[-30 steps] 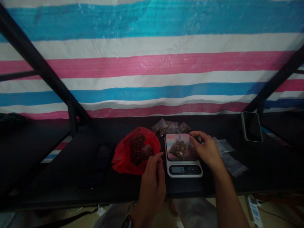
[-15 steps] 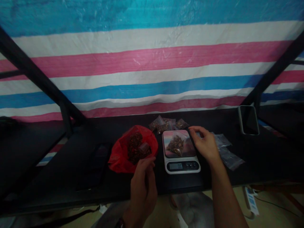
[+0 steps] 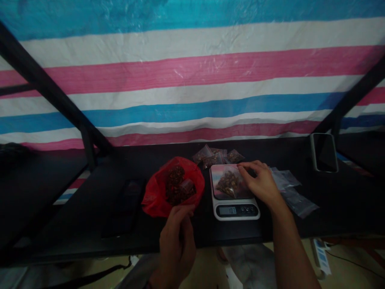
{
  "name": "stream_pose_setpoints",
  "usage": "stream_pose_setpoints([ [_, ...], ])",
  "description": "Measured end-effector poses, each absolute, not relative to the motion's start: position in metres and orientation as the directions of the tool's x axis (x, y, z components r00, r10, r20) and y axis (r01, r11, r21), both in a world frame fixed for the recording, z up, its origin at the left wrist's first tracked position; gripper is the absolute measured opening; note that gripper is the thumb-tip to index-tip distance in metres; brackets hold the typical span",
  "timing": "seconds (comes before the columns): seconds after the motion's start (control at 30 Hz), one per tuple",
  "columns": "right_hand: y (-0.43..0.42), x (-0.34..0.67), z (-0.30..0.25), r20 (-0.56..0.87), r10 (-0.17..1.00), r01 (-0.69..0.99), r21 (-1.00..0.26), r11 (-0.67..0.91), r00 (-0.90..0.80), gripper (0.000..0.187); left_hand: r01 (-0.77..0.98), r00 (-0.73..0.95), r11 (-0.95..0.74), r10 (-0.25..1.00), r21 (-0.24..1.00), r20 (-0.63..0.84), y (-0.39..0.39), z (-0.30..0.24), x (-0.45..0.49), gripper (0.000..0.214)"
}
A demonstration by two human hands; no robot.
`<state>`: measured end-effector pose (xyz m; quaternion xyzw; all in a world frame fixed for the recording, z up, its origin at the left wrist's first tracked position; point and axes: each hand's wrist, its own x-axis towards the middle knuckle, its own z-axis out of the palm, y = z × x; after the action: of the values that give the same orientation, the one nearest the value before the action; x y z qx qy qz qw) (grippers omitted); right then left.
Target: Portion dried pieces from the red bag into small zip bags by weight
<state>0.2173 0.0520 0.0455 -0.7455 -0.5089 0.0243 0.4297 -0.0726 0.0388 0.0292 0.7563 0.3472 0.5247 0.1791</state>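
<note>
A small clear zip bag (image 3: 227, 184) of brown dried pieces lies on the plate of a white kitchen scale (image 3: 236, 216). My right hand (image 3: 261, 181) reaches over the plate's right edge, its thumb and index finger closed on the bag's upper right corner. The lit display seems to read 10.7. My left hand (image 3: 177, 237) is loosely bent in front of the red plastic bag (image 3: 153, 194), thumb and fingers apart with nothing between them. Inside that red bag are dark reddish-brown pieces (image 3: 174, 188) and a small clear packet (image 3: 187, 185).
Several filled zip bags (image 3: 214, 156) lie behind the scale. Flat clear zip bags (image 3: 296, 200) are right of my right hand. A phone (image 3: 324, 152) leans at the far right. A dark flat object (image 3: 124, 206) rests left on the black table (image 3: 75, 224), below a striped sheet (image 3: 192, 72).
My right hand has shifted in onto the zip bag's corner. The scale display has gone from 0.0 to about 10.7. My left hand has drawn slightly back, and the view has shifted a little.
</note>
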Motion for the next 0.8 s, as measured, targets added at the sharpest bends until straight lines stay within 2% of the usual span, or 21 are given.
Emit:
stream_pose_setpoints([
  [0.17, 0.052, 0.212, 0.049, 0.330, 0.797, 0.722, -0.668, -0.181, 0.506, 0.028, 0.296, 0.217, -0.706, 0.705, 0.643, 0.675, 0.037, 0.030, -0.069, 0.031],
  [0.27, 0.050, 0.208, 0.062, 0.348, 0.811, 0.651, -0.757, -0.053, 0.470, 0.025, 0.261, 0.210, -0.684, 0.729, 0.681, 0.651, 0.035, 0.029, -0.064, 0.031],
  [0.37, 0.048, 0.196, 0.082, 0.344, 0.858, 0.504, -0.856, 0.119, 0.382, 0.022, 0.232, 0.104, -0.663, 0.744, 0.712, 0.660, 0.034, 0.032, -0.058, 0.028],
  [0.43, 0.047, 0.180, 0.097, 0.332, 0.888, 0.437, -0.883, 0.173, 0.319, 0.022, 0.197, 0.051, -0.618, 0.782, 0.761, 0.622, 0.035, 0.037, -0.053, 0.030],
  [0.53, 0.053, 0.146, 0.112, 0.329, 0.921, 0.405, -0.886, 0.224, 0.211, 0.021, 0.026, 0.055, -0.378, 0.925, 0.925, 0.376, 0.036, 0.043, -0.043, 0.037],
  [0.6, 0.063, 0.122, 0.116, 0.310, 0.934, 0.392, -0.893, 0.223, 0.175, 0.020, -0.158, 0.139, -0.070, 0.986, 0.985, 0.093, 0.036, 0.045, -0.034, 0.041],
  [0.67, 0.079, 0.101, 0.115, 0.270, 0.947, 0.400, -0.898, 0.183, 0.172, 0.020, -0.367, 0.189, 0.217, 0.970, 0.905, -0.156, 0.036, 0.045, -0.026, 0.059],
  [0.7, 0.087, 0.093, 0.113, 0.253, 0.952, 0.417, -0.894, 0.161, 0.174, 0.020, -0.452, 0.226, 0.301, 0.949, 0.840, -0.218, 0.037, 0.045, -0.023, 0.064],
  [0.8, 0.115, 0.079, 0.109, 0.221, 0.964, 0.495, -0.860, 0.122, 0.146, 0.013, -0.634, 0.266, 0.380, 0.925, 0.674, -0.272, 0.041, 0.047, -0.025, 0.066],
])
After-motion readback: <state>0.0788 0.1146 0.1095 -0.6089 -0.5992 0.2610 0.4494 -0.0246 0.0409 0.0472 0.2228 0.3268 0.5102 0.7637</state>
